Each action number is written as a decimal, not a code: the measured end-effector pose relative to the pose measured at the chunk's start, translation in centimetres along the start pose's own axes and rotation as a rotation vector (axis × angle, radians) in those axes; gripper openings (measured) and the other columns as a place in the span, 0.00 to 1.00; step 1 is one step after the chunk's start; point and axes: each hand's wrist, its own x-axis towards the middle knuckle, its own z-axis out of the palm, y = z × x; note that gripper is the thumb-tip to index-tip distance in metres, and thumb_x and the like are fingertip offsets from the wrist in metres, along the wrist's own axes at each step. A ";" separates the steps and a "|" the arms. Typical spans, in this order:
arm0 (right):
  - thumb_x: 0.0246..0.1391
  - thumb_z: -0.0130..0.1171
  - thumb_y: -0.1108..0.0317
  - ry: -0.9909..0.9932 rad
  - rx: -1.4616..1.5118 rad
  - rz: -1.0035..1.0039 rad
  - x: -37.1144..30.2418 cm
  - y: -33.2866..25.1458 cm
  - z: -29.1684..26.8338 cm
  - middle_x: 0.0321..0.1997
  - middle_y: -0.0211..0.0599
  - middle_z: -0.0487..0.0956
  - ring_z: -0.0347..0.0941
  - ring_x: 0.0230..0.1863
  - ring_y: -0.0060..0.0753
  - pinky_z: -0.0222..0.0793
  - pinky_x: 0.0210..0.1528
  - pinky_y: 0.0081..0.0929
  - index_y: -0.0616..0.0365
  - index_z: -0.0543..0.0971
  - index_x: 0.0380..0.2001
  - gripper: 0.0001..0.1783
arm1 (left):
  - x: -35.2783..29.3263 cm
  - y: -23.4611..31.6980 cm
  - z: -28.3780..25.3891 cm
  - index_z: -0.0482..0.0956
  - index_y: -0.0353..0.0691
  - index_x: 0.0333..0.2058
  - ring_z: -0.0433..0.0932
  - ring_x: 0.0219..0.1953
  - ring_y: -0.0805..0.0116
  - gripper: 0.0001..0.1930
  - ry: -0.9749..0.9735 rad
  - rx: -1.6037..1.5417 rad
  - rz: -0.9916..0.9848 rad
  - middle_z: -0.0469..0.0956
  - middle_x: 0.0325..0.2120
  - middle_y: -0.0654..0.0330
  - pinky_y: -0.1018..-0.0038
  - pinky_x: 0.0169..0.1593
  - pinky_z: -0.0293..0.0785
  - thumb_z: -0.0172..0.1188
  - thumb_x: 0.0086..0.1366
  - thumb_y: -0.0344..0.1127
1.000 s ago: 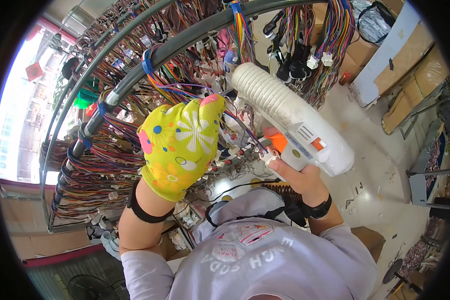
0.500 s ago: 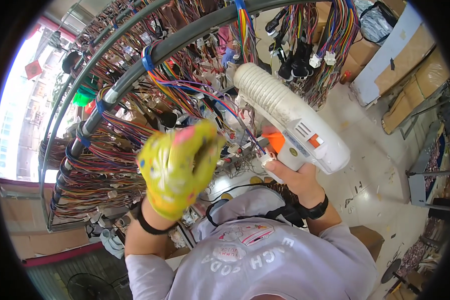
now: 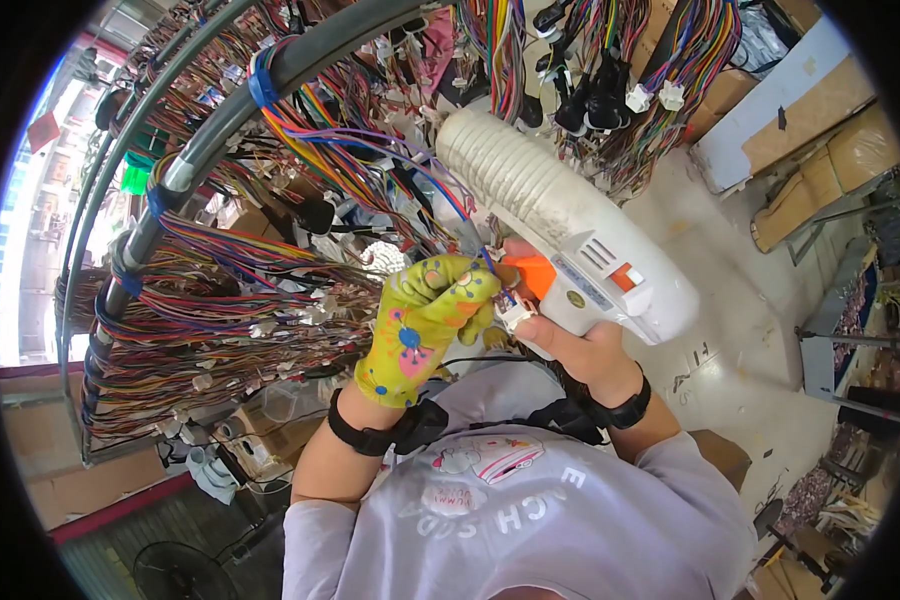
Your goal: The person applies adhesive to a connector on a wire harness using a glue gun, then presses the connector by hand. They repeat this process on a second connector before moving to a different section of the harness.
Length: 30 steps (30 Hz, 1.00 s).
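Observation:
My right hand (image 3: 595, 358), bare, is closed round a white trigger gun (image 3: 570, 220) with a ribbed barrel and an orange trigger (image 3: 532, 275). Its thumb also presses a small white connector (image 3: 515, 312) against the gun's side. Blue and purple wires (image 3: 457, 200) run from the connector up to a bundle on the rail. In a yellow patterned glove, my left hand (image 3: 425, 315) has its fingers closed in a pinch on the wires just beside the connector. The exact contact is partly hidden by the glove.
A curved metal rail (image 3: 315, 65) crosses ahead, hung with many wire bundles (image 3: 230, 330) tied by blue bands. Flattened cardboard (image 3: 820, 190) leans at the far right above the pale floor (image 3: 730, 400). A fan (image 3: 180, 570) stands at lower left.
My left hand has moved right and closed on the wires by the connector. The gun and my right hand stay nearly in place, while the view has shifted slightly.

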 end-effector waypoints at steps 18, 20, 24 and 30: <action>0.39 0.63 0.80 -0.004 0.038 0.035 -0.1 0.8 -0.6 0.58 0.47 0.66 0.63 0.58 0.37 0.58 0.61 0.35 0.68 0.62 0.56 0.37 | -0.9 -1.5 -1.3 0.79 0.36 0.43 0.72 0.38 0.72 0.14 -0.177 0.114 0.206 0.74 0.32 0.62 0.76 0.43 0.67 0.59 0.60 0.35; 0.37 0.65 0.79 -0.008 -0.003 0.031 -0.6 1.2 -1.2 0.57 0.47 0.67 0.64 0.58 0.38 0.58 0.61 0.35 0.68 0.61 0.56 0.40 | -0.6 -2.2 -0.7 0.78 0.36 0.45 0.72 0.42 0.73 0.14 -0.254 -0.087 0.173 0.76 0.36 0.61 0.76 0.48 0.68 0.58 0.61 0.34; 0.36 0.69 0.74 -0.045 0.147 0.009 0.0 0.4 0.1 0.56 0.47 0.68 0.65 0.57 0.38 0.61 0.59 0.35 0.66 0.58 0.58 0.44 | -0.4 -1.9 -1.1 0.77 0.35 0.45 0.72 0.44 0.74 0.14 -0.312 0.091 0.322 0.77 0.38 0.60 0.75 0.49 0.69 0.58 0.62 0.33; 0.36 0.70 0.71 0.023 0.076 0.016 0.4 0.5 0.0 0.55 0.47 0.68 0.68 0.54 0.40 0.63 0.57 0.37 0.66 0.61 0.56 0.42 | -0.3 -1.6 -1.1 0.81 0.39 0.39 0.76 0.33 0.69 0.11 -0.130 0.458 0.520 0.79 0.30 0.60 0.74 0.37 0.71 0.61 0.57 0.34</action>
